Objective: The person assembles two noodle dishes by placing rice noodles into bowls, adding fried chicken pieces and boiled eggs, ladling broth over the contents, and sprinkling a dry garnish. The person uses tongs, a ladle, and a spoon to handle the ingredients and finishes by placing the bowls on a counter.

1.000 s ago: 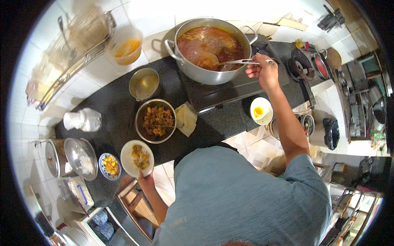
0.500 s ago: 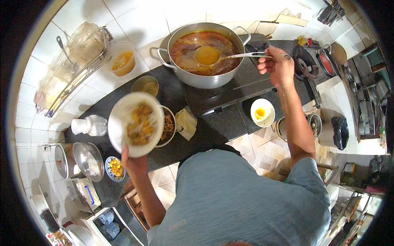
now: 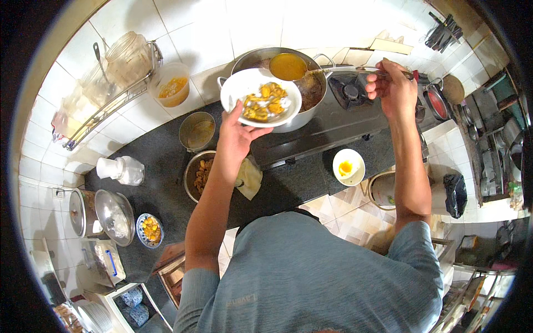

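Observation:
My left hand (image 3: 237, 131) grips the rim of a white bowl (image 3: 230, 95) and holds it over the near left side of a large metal pot (image 3: 306, 117). Yellow-brown chunks of food (image 3: 266, 102) lie in the bowl. In my right hand (image 3: 395, 83) is the long handle of a ladle (image 3: 288, 66), its round cup full of orange-brown broth. The ladle's cup is raised above the pot, just behind the bowl's far rim. Dark reddish-brown broth shows in the pot, partly hidden by the bowl and ladle.
On the dark counter stand a metal pot of browned pieces (image 3: 194, 176), a small metal pot (image 3: 197, 131), a white bowl with yellow sauce (image 3: 348, 167), a cloth (image 3: 251, 178), a glass jar (image 3: 131, 170) and a patterned bowl (image 3: 150, 230). A gas burner (image 3: 350, 91) lies right of the large pot.
My left hand has carried the white bowl rightward and away from me, from above the counter to the large pot. The full ladle has risen out of the broth.

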Tool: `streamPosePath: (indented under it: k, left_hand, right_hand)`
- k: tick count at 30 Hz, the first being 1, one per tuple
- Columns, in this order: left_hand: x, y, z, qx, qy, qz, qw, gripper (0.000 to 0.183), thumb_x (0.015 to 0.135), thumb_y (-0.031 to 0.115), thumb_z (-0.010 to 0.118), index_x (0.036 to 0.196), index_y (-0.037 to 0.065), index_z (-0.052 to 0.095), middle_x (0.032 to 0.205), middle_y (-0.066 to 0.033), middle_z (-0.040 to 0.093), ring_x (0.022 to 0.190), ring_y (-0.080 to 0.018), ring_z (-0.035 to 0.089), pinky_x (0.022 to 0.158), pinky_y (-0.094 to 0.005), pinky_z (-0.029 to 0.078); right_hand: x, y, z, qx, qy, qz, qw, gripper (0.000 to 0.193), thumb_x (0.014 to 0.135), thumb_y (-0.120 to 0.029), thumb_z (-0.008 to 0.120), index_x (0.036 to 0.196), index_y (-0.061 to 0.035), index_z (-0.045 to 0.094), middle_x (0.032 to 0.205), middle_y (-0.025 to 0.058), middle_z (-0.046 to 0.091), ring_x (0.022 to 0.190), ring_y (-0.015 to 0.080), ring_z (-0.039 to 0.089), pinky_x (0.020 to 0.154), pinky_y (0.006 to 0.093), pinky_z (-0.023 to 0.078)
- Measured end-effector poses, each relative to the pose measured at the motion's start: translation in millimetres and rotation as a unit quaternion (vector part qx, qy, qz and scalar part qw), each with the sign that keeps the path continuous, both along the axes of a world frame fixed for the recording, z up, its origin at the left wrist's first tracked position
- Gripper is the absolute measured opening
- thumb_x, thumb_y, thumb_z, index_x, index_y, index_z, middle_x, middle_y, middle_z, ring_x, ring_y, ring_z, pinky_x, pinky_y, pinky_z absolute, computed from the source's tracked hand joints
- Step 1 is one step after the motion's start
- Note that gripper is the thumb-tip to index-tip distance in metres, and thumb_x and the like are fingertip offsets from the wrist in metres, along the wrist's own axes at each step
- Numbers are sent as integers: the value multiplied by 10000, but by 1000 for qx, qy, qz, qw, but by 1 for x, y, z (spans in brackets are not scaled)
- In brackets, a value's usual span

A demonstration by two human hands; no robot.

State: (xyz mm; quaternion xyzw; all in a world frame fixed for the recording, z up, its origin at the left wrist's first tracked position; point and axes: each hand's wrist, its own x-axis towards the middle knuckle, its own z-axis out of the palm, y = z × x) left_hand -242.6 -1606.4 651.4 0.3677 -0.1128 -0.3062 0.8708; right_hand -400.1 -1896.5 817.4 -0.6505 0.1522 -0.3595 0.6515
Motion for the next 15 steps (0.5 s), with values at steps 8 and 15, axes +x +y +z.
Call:
streamPosePath:
  k: [8, 15]
  left_hand:
    - [-6, -10, 6, -27, -9, -31, 999, 633, 1054, 422, 508, 1540, 49, 347, 1507, -165, 514, 1345, -375, 553, 1042, -622, 512]
    - [-24, 26, -3, -71, 35, -4, 997, 511, 1079, 268, 479, 1528, 89, 316, 1522, -163, 466, 1356, -347, 545, 1052, -623, 512]
  right_hand:
    - [-20, 27, -20, -25, -17, 86, 996, 315, 1041, -254, 610, 1020, 58, 649, 788, 182, 697, 584, 240, 695, 475, 329, 571]
    - [-50, 38, -18, -276, -77, 189, 939, 324, 1035, -255, 638, 1049, 68, 662, 876, 175, 701, 686, 238, 709, 579, 326, 587]
